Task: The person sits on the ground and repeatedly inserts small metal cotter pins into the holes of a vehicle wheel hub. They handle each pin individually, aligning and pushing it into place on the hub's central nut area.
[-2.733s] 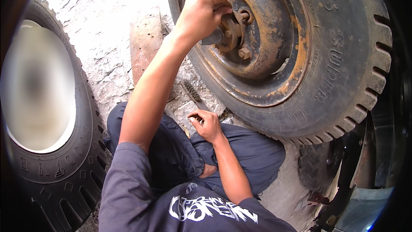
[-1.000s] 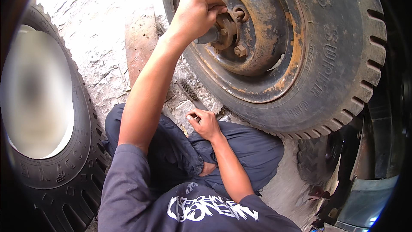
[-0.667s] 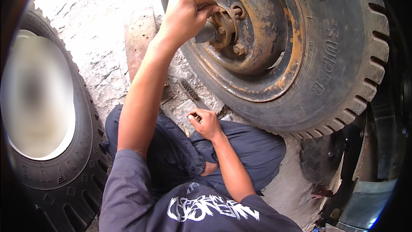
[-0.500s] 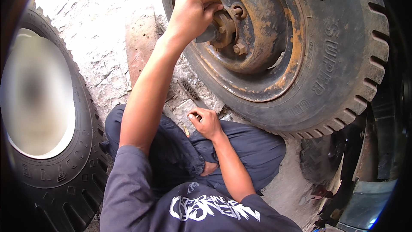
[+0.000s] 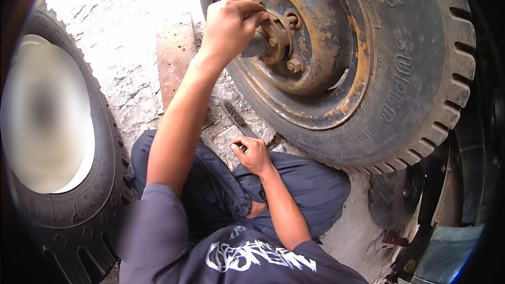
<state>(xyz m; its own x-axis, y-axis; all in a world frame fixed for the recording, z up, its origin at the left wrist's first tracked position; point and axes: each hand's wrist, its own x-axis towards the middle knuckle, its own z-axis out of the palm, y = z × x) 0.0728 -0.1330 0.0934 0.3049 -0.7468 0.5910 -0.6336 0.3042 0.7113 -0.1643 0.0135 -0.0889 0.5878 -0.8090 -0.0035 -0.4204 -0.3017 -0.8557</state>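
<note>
My left hand (image 5: 227, 29) reaches up to the rusty hub of a large wheel. Its thumb and fingertips are pinched together beside the hub's centre, and whatever they hold is hidden behind them. Close to those fingers a bare wheel stud (image 5: 292, 19) sticks out of the rim. Lower on the rusty wheel rim (image 5: 321, 52) sits a hex nut (image 5: 294, 65). My right hand (image 5: 255, 156) rests over my lap, its fingers curled around something dark and small that I cannot make out. A black tyre (image 5: 392, 73) with coarse tread surrounds the rim.
Another tyre (image 5: 100, 142) with a pale rim stands at my left. A wire brush (image 5: 232, 113) lies on the rough ground before my legs, near a flat brownish board (image 5: 175, 55). Dark vehicle parts (image 5: 447, 194) crowd the lower right.
My left hand has shifted slightly, its fingers still pinched at the hub. My right hand stays curled over my lap. The whole view has moved a little.
</note>
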